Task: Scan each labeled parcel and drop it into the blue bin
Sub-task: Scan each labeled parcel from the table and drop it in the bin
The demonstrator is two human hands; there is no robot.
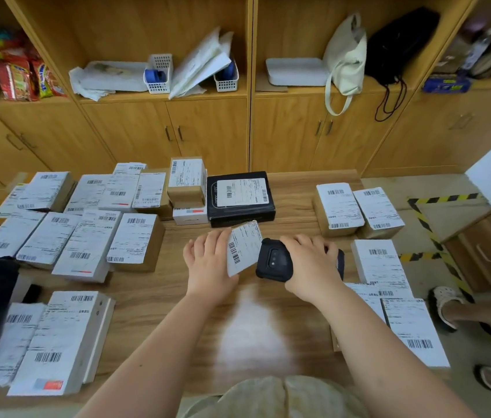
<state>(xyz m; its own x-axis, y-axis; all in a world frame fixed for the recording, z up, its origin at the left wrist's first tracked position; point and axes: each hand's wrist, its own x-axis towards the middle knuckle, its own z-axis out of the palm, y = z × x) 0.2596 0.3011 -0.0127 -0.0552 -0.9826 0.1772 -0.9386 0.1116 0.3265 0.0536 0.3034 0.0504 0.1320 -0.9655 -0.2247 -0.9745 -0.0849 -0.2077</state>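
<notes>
Both hands meet over the middle of the light wooden surface [256, 321]. The left hand [208, 267] holds a small flat parcel with a white barcode label [245, 247]. Its fingers curl round the parcel's far-left edge, and the parcel is tilted up with the label towards the viewer and a barcode at the lower left.

At three o'clock from the parcel, just beside its right edge, is the black handheld scanner [274, 262]. The right hand [310, 263] grips it, fingers wrapped over the top of its body. Whether scanner and parcel touch, I cannot tell.

At twelve o'clock from the hands, a black rectangular box with a white label [241, 199] lies flat, just beyond the parcel's top corner. From nine to eleven o'clock, white-labelled cardboard boxes [87, 233] crowd side by side in rows. At seven o'clock, a tall white labelled carton [57, 342] lies near the edge. From one to four o'clock there is a smaller group of labelled boxes [358, 209].

Behind it all at twelve o'clock stand wooden cabinets [208, 131] with open shelves, and a cream tote bag [346, 55] hangs over one shelf edge.
</notes>
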